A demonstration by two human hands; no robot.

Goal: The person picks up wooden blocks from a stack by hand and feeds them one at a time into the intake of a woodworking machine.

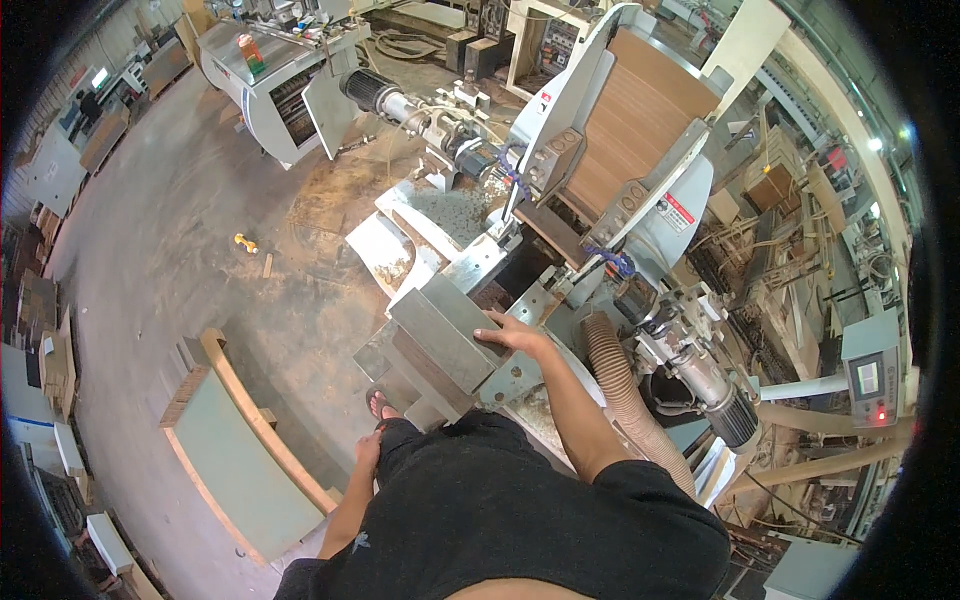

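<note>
My right hand lies on the top of a grey metal housing at the near end of the machine, its fingers stretched out over the edge. Close to my left thigh hangs my left hand; its fingers are too small and partly hidden to read. Beyond the housing, a stack of brown wooden strips stands in the machine's sloping magazine, between two white side plates. One brown strip lies crosswise at the foot of the magazine, above a dark opening.
Motor units flank the magazine, one on the left and one on the right. A ribbed hose runs beside my right arm. At left stands a low cart with a grey-green top. A control box is at far right.
</note>
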